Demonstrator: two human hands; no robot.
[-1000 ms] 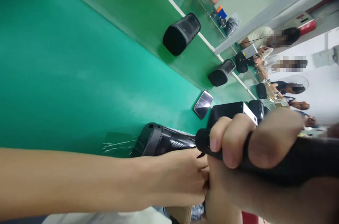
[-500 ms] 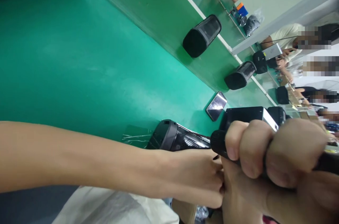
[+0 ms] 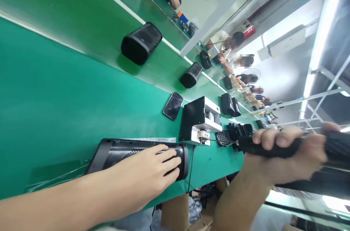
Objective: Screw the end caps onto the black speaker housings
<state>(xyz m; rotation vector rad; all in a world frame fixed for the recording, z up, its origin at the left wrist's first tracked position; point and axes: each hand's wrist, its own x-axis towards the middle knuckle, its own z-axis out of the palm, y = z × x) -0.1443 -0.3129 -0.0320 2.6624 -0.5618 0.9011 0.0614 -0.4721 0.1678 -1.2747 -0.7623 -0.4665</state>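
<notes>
My left hand (image 3: 157,167) lies over a black speaker (image 3: 109,151) on the green table, fingers spread across its glossy face near one end. In my right hand (image 3: 284,151) is a black electric screwdriver (image 3: 253,145), fingers wrapped round its body. Its thin bit points at the front of a black and white screw feeder (image 3: 195,120) and reaches the small metal outlet there; whether it touches a screw is too small to tell. Behind the hand, the tool's rear part is blurred.
A phone (image 3: 173,106) lies beside the feeder. Black speakers (image 3: 140,43) stand along the strip beyond the table edge. A perforated black part (image 3: 224,139) lies past the feeder. Below the table is a cardboard box (image 3: 175,212). Several people work across the line.
My left hand has come away from beside my right hand and opened onto the speaker. My right hand has moved farther off, bringing the screwdriver bit to the feeder. The view has turned.
</notes>
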